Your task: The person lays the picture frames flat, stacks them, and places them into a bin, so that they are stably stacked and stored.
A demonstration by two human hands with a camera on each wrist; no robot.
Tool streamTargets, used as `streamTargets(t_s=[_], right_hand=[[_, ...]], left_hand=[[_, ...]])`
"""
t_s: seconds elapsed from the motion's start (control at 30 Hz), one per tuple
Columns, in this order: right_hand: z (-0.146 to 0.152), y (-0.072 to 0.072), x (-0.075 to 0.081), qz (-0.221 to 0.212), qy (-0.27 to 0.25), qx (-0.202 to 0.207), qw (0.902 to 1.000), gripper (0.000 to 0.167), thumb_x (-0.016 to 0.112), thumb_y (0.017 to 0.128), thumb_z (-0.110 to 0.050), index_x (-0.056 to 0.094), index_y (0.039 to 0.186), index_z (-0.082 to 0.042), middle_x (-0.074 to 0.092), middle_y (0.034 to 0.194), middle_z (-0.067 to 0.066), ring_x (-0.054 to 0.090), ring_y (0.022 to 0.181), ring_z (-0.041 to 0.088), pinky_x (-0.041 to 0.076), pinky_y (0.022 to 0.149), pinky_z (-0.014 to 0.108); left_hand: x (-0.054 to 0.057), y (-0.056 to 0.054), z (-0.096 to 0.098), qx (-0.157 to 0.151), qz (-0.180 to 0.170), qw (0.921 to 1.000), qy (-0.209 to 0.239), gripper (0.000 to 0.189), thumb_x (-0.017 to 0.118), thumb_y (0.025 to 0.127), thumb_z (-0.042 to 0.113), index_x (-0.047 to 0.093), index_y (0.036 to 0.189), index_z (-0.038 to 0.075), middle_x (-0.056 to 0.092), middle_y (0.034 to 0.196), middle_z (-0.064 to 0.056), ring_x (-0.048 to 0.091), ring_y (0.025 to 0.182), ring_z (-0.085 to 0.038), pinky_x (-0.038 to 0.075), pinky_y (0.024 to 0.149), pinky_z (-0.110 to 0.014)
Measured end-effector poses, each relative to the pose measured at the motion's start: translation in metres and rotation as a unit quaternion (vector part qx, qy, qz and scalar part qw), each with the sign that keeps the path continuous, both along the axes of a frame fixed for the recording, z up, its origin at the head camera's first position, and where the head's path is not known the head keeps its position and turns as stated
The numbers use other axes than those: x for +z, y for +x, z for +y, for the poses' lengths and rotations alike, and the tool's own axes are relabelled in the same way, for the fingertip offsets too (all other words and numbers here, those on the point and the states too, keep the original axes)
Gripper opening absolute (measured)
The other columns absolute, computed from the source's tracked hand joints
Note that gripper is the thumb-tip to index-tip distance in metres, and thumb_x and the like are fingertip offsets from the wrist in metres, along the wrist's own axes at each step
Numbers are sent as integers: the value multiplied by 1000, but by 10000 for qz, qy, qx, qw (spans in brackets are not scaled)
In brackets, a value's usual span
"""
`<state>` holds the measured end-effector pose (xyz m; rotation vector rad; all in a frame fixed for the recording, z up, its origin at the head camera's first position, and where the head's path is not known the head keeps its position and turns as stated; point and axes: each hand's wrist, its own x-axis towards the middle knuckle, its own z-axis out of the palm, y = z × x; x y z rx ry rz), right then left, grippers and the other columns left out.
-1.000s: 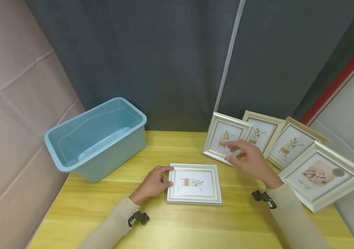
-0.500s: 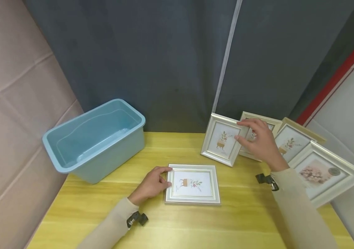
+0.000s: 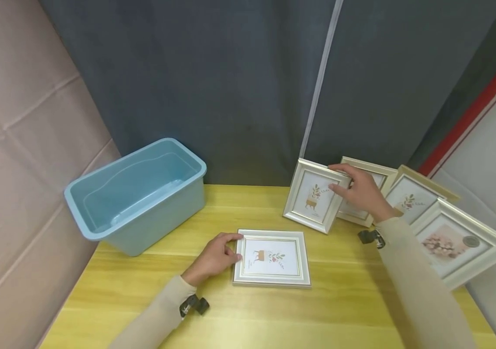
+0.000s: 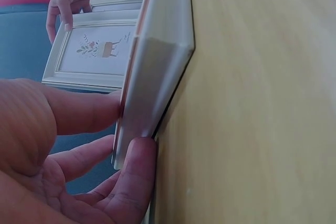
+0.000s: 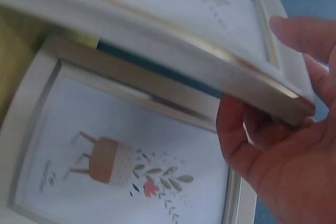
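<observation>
A silver-white picture frame (image 3: 271, 258) with a flower-pot print lies flat on the wooden table. My left hand (image 3: 213, 258) holds its left side, index finger near the far corner and thumb (image 4: 139, 163) against the side wall. Further back, a second silver-white frame (image 3: 312, 196) stands tilted with a similar print. Its upper right corner is pinched by my right hand (image 3: 359, 189), thumb on the front and fingers curled behind the edge. Right behind that frame stands a third, cream-coloured frame (image 5: 121, 161), partly covered by the hand in the head view.
To the right stand a gold-edged frame (image 3: 411, 196) and a larger white frame (image 3: 463, 242) with a blossom picture, overlapping each other. A blue plastic bin (image 3: 165, 213) sits at the back left. A dark curtain (image 3: 213, 87) hangs behind the table.
My right hand has moved back and right, from in front of the standing silver-white frame to its upper right corner, and now grips it. The left hand stays on the flat frame.
</observation>
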<state>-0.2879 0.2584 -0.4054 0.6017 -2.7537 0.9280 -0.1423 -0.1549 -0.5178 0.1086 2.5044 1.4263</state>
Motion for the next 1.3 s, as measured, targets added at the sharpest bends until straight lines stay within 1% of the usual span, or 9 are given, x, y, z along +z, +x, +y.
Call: streamTargets(t_s=[0.07, 0.17, 0.33, 0.47, 0.63, 0.93, 1.13, 1.2, 1.3], right_hand=[[2, -2, 2, -78, -15, 137, 9999, 48, 75, 100, -18, 63, 146, -20, 66, 143, 14, 64, 99, 32, 51, 87, 49], [6, -4, 6, -193, -89, 419, 9989, 48, 74, 100, -13, 63, 146, -21, 68, 140, 14, 63, 125, 36, 47, 105, 60], [11, -2, 5, -291, -76, 691, 9972, 49, 71, 101, -9, 62, 148, -21, 70, 134, 13, 64, 122, 35, 48, 105, 61], [10, 3, 5, -111, -106, 746, 9971, 49, 71, 100, -6, 63, 147, -19, 73, 130, 11, 67, 113, 27, 53, 99, 41], [6, 11, 10, 26, -337, 800, 9962, 51, 71, 100, -5, 62, 148, -18, 71, 133, 13, 67, 100, 14, 50, 81, 17], [-2, 34, 25, -55, -845, 723, 9938, 43, 68, 102, -6, 65, 144, -16, 65, 141, 17, 58, 58, 8, 43, 45, 26], [-9, 51, 28, -211, -1104, 727, 9910, 39, 68, 103, -8, 68, 141, -17, 68, 138, 14, 56, 49, 7, 37, 38, 27], [-11, 57, 26, -265, -1198, 700, 9900, 39, 68, 103, -9, 68, 141, -18, 67, 139, 14, 54, 44, 8, 35, 37, 28], [-14, 65, 23, -244, -1322, 796, 9877, 40, 68, 102, -7, 67, 141, -15, 67, 138, 17, 61, 51, 9, 36, 37, 28]], left_hand=[[1, 0, 1, -5, 16, 10000, -3, 54, 79, 95, 12, 62, 147, 17, 55, 146, -15, 60, 78, -18, 51, 55, -30], [2, 0, 2, 1, 26, 10000, -7, 54, 79, 95, 12, 63, 146, 16, 55, 146, -15, 61, 79, -18, 52, 56, -31], [0, 2, 2, -13, 30, 10000, -18, 53, 79, 95, 13, 63, 146, 17, 55, 146, -14, 60, 79, -18, 52, 56, -31], [-2, 3, 3, -33, 47, 10000, 10, 53, 79, 95, 14, 63, 146, 17, 55, 146, -14, 61, 80, -18, 52, 56, -31], [-3, 4, 2, -9, 7, 10000, 28, 53, 79, 95, 14, 63, 146, 18, 56, 145, -13, 61, 79, -18, 52, 56, -31], [0, 5, 1, -48, 21, 10000, -85, 52, 78, 96, 14, 62, 146, 18, 57, 143, -13, 61, 82, -17, 53, 58, -31], [0, 5, 2, 36, -24, 9999, -133, 52, 75, 98, 15, 60, 148, 17, 60, 133, -14, 61, 82, -20, 53, 59, -31], [1, 4, 3, 148, 25, 9997, -207, 51, 74, 99, 20, 60, 148, 18, 61, 128, -12, 62, 88, -20, 55, 65, -33], [6, 5, 6, 359, 268, 9989, -124, 50, 74, 100, 28, 61, 147, 19, 64, 130, -9, 64, 106, -23, 59, 83, -39]])
